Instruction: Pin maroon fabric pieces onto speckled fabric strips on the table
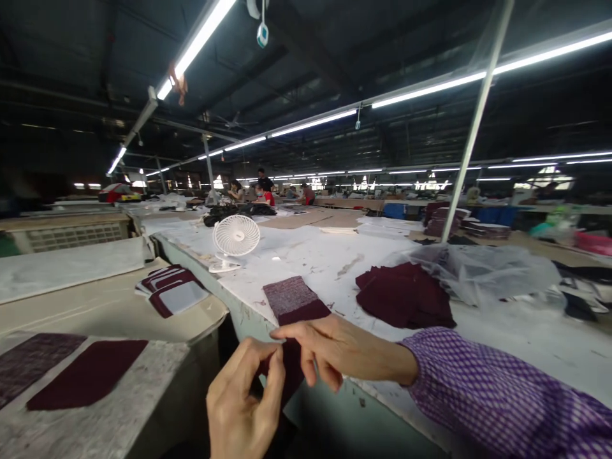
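Observation:
A maroon fabric piece [306, 312] with a heathered band at its far end lies on the white table, and its near part hangs over the edge. My left hand [246, 398] is closed in a pinch at the fabric's near left side; dark maroon shows inside the curl of thumb and forefinger. My right hand [335, 350] rests over the same piece, forefinger stretched to the left fingertips, the other fingers loosely bent, thumb hidden. What lies exactly between the left fingertips is too small to make out clearly.
Maroon pieces [406, 296] are piled on the right, beside clear plastic sheeting [497, 274]. A white fan [236, 236] stands at the table's left edge. Left, across a gap, lower surfaces hold maroon-and-white panels [174, 290] and a maroon piece [90, 373]. A pole [473, 140] rises at right.

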`<state>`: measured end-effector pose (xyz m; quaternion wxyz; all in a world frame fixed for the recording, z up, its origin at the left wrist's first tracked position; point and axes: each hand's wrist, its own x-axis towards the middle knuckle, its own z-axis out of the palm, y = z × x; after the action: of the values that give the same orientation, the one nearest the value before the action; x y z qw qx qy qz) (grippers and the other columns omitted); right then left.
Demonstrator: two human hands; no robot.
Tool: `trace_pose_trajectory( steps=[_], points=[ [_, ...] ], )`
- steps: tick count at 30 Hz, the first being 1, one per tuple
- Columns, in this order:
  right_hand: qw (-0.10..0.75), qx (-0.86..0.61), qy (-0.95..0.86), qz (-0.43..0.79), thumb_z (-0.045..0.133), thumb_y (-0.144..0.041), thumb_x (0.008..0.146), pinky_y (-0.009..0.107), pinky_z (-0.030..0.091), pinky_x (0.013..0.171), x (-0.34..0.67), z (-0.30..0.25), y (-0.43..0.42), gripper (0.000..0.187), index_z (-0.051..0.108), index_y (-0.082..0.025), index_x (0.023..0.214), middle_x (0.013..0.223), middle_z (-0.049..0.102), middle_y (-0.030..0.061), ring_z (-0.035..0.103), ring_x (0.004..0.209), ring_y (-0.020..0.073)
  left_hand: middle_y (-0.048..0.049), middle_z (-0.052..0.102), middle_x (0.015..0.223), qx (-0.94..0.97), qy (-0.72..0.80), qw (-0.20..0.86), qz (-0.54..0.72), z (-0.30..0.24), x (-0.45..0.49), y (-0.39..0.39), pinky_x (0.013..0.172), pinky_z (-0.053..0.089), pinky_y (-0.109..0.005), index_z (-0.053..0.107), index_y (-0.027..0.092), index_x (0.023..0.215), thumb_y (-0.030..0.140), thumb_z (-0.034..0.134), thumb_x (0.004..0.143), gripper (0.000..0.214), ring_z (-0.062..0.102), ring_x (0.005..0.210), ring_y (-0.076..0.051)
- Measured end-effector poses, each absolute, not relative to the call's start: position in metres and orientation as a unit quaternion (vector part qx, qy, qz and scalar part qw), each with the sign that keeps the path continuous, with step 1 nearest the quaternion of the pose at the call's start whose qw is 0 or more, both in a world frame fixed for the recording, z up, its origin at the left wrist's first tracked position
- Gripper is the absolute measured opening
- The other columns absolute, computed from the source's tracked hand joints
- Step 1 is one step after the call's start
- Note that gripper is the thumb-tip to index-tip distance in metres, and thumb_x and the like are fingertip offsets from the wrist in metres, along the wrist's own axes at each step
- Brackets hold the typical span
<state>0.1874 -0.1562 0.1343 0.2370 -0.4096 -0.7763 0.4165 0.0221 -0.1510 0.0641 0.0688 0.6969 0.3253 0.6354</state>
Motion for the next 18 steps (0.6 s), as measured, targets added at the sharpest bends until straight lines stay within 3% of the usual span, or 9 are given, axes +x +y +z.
trace_pose_trajectory(
  steps=[3,6,9,11,14,18],
  points=[
    [0.254,-0.415,-0.738,0.467,0.034,-0.050,0.092,0.018,0.043,0.044,0.187,0.131,-0.152,0.050,0.065,-0.011,0.095,0.059,0.057,-0.0001,0.049,0.042,0.0058,-0.0006,0.058,0.065,0.736,0.264,0.051,0.621,0.062,0.033,-0.158,0.061,0.041,-0.023,0.062,0.018,0.077,0.010,0.057,0.078,0.010,0.052,0.058,-0.012],
    [0.282,-0.425,-0.741,0.437,0.058,-0.036,0.082,0.020,0.048,0.053,0.199,0.137,-0.141,0.025,0.063,-0.012,0.079,0.059,0.059,-0.0005,0.056,0.052,0.0081,-0.0026,0.061,0.069,0.760,0.228,0.076,0.604,0.060,0.039,-0.159,0.063,0.042,-0.025,0.064,0.018,0.083,0.008,0.056,0.078,0.014,0.055,0.063,-0.014],
    [0.357,-0.409,-0.764,0.348,0.061,-0.027,0.077,0.021,0.048,0.061,0.229,0.160,-0.128,0.016,0.061,-0.014,0.087,0.074,0.062,0.0004,0.058,0.065,0.0092,-0.0033,0.061,0.071,0.762,0.247,0.107,0.589,0.057,0.036,-0.152,0.064,0.043,-0.025,0.064,0.018,0.083,0.010,0.054,0.080,0.013,0.056,0.067,-0.015],
    [0.379,-0.422,-0.770,0.294,0.062,-0.027,0.077,0.021,0.046,0.060,0.261,0.178,-0.119,0.029,0.057,-0.016,0.104,0.077,0.060,-0.0006,0.057,0.066,0.0097,-0.0036,0.062,0.072,0.764,0.279,0.106,0.572,0.054,0.031,-0.143,0.066,0.043,-0.025,0.064,0.018,0.081,0.014,0.053,0.082,0.011,0.057,0.069,-0.016],
    [0.355,-0.480,-0.754,0.274,0.059,-0.030,0.078,0.023,0.046,0.059,0.321,0.189,-0.103,0.047,0.048,-0.020,0.123,0.079,0.060,-0.0001,0.056,0.066,0.0115,-0.0049,0.063,0.075,0.768,0.335,0.092,0.539,0.045,0.025,-0.126,0.070,0.046,-0.028,0.064,0.018,0.081,0.021,0.051,0.085,0.014,0.058,0.075,-0.019],
    [0.266,-0.632,-0.695,0.219,0.062,-0.028,0.071,0.028,0.047,0.059,0.401,0.163,-0.077,0.048,0.054,-0.015,0.117,0.069,0.059,0.0011,0.055,0.060,0.0144,-0.0074,0.065,0.092,0.793,0.361,0.060,0.488,0.029,0.025,-0.105,0.081,0.049,-0.035,0.065,0.018,0.095,0.026,0.051,0.086,0.019,0.059,0.089,-0.021]
  ],
)
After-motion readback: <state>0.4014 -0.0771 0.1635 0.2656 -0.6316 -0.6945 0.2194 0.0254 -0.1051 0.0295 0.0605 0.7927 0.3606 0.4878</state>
